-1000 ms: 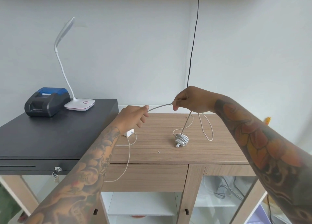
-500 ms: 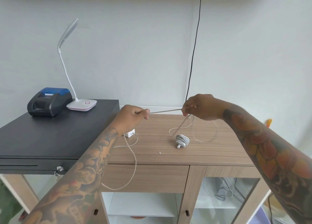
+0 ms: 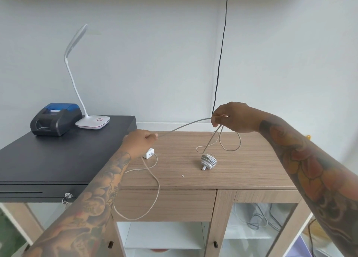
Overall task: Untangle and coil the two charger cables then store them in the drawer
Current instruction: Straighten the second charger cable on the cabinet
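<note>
A loose white charger cable (image 3: 184, 126) stretches between my hands above the wooden cabinet top (image 3: 251, 165). My left hand (image 3: 139, 142) pinches it low on the left, above its white plug block (image 3: 148, 153). My right hand (image 3: 232, 117) holds it higher on the right, with loops (image 3: 230, 142) hanging from the fingers. More of the cable (image 3: 155, 194) sags over the front edge, across the shut drawer (image 3: 184, 204). A second charger (image 3: 208, 161) lies coiled tight around its plug on the top, apart from both hands.
A black cash drawer (image 3: 58, 164) on the left carries a small printer (image 3: 56, 118) and a white desk lamp (image 3: 93, 121). A black cord (image 3: 220, 53) hangs down the wall behind my right hand. Glass cabinet doors (image 3: 257, 227) are below.
My right hand has moved right and lifted, drawing the cable longer between my hands. The hanging loops swung with it. My left hand stayed above the plug block.
</note>
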